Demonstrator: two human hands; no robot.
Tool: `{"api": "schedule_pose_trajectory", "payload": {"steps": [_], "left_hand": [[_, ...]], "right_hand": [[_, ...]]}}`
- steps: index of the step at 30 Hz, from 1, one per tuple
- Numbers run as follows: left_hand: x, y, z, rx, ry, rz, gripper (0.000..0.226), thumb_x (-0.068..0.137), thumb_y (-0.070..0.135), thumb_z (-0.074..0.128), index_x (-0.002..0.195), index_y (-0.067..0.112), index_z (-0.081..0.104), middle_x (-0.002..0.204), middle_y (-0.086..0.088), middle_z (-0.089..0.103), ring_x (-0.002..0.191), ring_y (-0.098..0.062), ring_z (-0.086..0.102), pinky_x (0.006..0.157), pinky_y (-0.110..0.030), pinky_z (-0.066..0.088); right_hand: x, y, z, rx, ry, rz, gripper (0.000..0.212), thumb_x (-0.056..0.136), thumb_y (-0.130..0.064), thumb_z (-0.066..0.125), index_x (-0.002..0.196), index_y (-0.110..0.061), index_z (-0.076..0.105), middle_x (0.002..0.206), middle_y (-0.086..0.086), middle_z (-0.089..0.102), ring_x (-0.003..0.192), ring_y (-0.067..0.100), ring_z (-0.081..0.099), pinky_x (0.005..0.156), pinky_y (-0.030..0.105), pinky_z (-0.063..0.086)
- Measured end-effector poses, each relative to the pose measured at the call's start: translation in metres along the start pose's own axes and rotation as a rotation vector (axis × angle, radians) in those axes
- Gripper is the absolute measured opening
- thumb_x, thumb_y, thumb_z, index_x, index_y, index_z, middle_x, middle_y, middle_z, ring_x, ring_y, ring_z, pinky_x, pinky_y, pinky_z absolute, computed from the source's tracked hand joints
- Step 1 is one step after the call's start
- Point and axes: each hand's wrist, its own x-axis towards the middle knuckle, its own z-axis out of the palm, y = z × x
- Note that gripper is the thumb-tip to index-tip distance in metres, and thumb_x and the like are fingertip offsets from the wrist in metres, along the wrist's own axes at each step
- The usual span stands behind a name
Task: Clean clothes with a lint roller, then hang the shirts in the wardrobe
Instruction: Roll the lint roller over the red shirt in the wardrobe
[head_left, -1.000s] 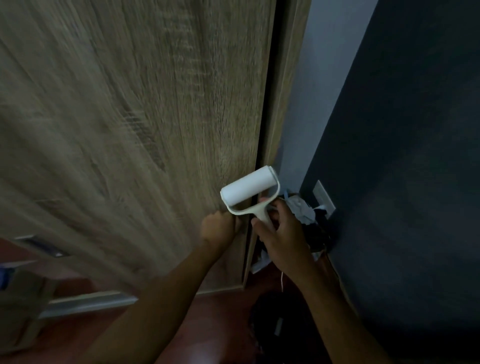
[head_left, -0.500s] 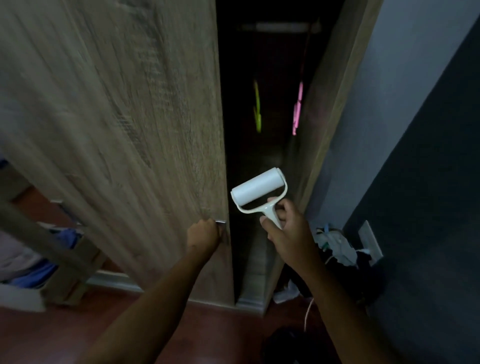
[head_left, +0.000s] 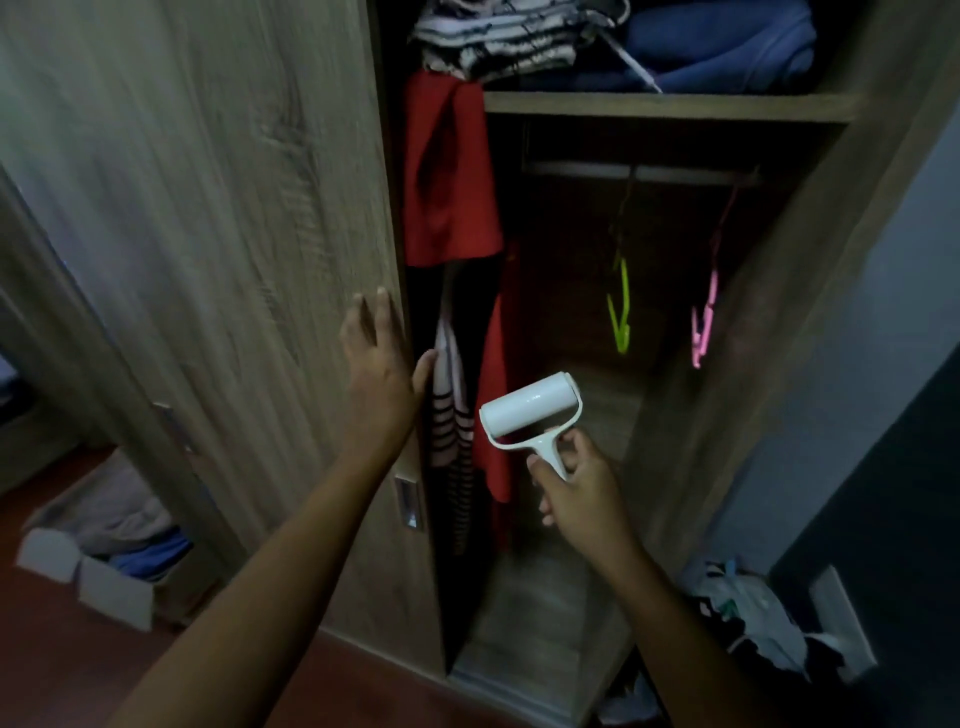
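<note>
The wardrobe stands open, its sliding wooden door (head_left: 234, 260) pushed to the left. My left hand (head_left: 382, 364) lies flat on the door's right edge, fingers spread, holding nothing. My right hand (head_left: 574, 488) grips the handle of a white lint roller (head_left: 530, 408), held upright in front of the opening. Inside at the left hang a red garment (head_left: 449, 171) and a striped pink-and-black one (head_left: 452, 431). A green hanger (head_left: 621, 306) and a pink hanger (head_left: 704, 322) dangle bare from the rail (head_left: 639, 174).
Folded clothes (head_left: 597, 41) are stacked on the upper shelf (head_left: 670, 106). A cardboard box of clothes (head_left: 104, 551) sits on the floor at the left. A heap of bags and cloth (head_left: 753, 618) lies by the dark wall at the right, near a wall socket (head_left: 841, 618).
The door has slid left, from nearly shut to wide open, uncovering the clothes and hangers. My left hand has left the recessed handle and now rests open on the door's edge.
</note>
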Motion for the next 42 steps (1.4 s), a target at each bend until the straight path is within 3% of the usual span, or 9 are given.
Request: {"api": "schedule_pose_trajectory", "payload": {"steps": [3,7,9,13,19,27,34,42], "left_hand": [[0.007,-0.021,-0.004,0.041,-0.003,0.009,0.08,0.097,0.018,0.06,0.16,0.013,0.011,0.164,-0.023,0.01,0.151,-0.039,0.015,0.118,-0.051,0.032],[0.019,-0.044,-0.007,0.004,-0.007,-0.038,0.076,0.097,0.011,0.055,0.16,0.009,0.012,0.165,-0.023,0.006,0.152,-0.04,0.01,0.121,-0.049,0.023],[0.026,-0.059,-0.013,0.008,-0.016,-0.036,0.076,0.097,0.011,0.056,0.159,0.008,0.012,0.165,-0.024,0.007,0.151,-0.041,0.012,0.121,-0.051,0.024],[0.038,-0.09,-0.024,0.073,-0.041,-0.016,0.075,0.098,0.016,0.056,0.159,0.008,0.013,0.164,-0.026,0.01,0.15,-0.043,0.016,0.12,-0.052,0.026],[0.052,-0.123,-0.032,0.11,-0.052,-0.024,0.075,0.099,0.018,0.056,0.159,0.009,0.013,0.164,-0.025,0.011,0.15,-0.042,0.017,0.119,-0.052,0.028],[0.064,-0.147,-0.042,0.131,-0.066,-0.027,0.072,0.101,0.02,0.053,0.159,0.008,0.014,0.164,-0.026,0.012,0.15,-0.042,0.016,0.12,-0.048,0.024],[0.07,-0.158,-0.045,0.134,-0.07,-0.048,0.072,0.1,0.019,0.054,0.159,0.008,0.013,0.164,-0.025,0.011,0.151,-0.042,0.016,0.119,-0.049,0.026],[0.075,-0.172,-0.043,0.215,-0.084,-0.059,0.077,0.1,0.022,0.056,0.159,0.008,0.008,0.163,-0.027,0.012,0.151,-0.043,0.016,0.119,-0.055,0.028]], "right_hand": [[0.009,-0.009,0.021,0.005,-0.001,-0.008,0.014,0.086,-0.035,0.064,0.091,-0.043,0.055,0.075,0.0,0.069,0.041,0.01,0.057,0.038,0.028,0.05],[0.02,-0.02,0.049,-0.018,0.01,-0.03,0.018,0.081,-0.049,0.06,0.094,-0.039,0.054,0.076,-0.005,0.069,0.042,0.01,0.06,0.038,0.028,0.05],[0.026,-0.025,0.064,-0.007,0.007,-0.026,0.02,0.081,-0.051,0.059,0.093,-0.035,0.055,0.073,-0.002,0.067,0.042,0.011,0.059,0.039,0.028,0.05],[0.035,-0.032,0.092,-0.018,-0.003,-0.055,0.004,0.094,-0.036,0.059,0.092,-0.035,0.056,0.075,0.002,0.067,0.048,0.009,0.059,0.045,0.029,0.05],[0.047,-0.049,0.13,-0.001,0.009,-0.074,0.006,0.1,-0.029,0.057,0.094,-0.028,0.057,0.075,0.002,0.065,0.051,0.007,0.057,0.049,0.027,0.047],[0.048,-0.058,0.157,0.056,0.016,-0.043,0.013,0.101,-0.026,0.056,0.099,-0.013,0.056,0.076,0.016,0.064,0.045,0.008,0.055,0.039,0.027,0.047],[0.051,-0.056,0.166,0.081,-0.004,-0.06,0.01,0.101,-0.028,0.055,0.094,-0.021,0.055,0.07,0.002,0.062,0.044,0.011,0.052,0.039,0.029,0.048],[0.055,-0.056,0.158,0.099,-0.025,-0.07,0.015,0.102,-0.031,0.054,0.088,-0.023,0.054,0.069,0.001,0.06,0.045,0.015,0.052,0.04,0.029,0.046]]}}
